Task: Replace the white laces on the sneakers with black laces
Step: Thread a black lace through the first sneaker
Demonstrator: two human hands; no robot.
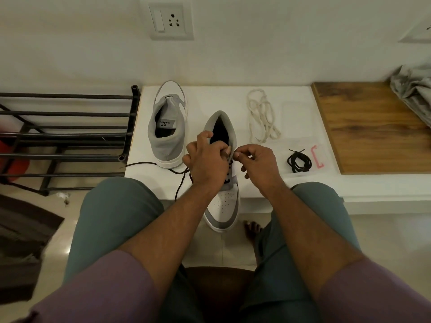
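The left hand (pixel 206 160) is gripping the sneaker (pixel 221 173) collar. The right hand (pixel 257 163) is pinching the black lace (pixel 163 164) at an upper eyelet, fingers curled.

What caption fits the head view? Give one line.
Both hands thread a black lace through the near sneaker; white laces lie removed.

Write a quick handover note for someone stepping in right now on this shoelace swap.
Left hand grips the near sneaker at its collar; right hand pinches the black lace at an upper eyelet.
Near sneaker: partly laced black, its toe overhanging the white ledge; loose end trails left.
Far sneaker: no laces visible.
Removed white laces lie right of the sneakers; coiled spare black lace further right.
Left: finish this sneaker, then lace the far one.
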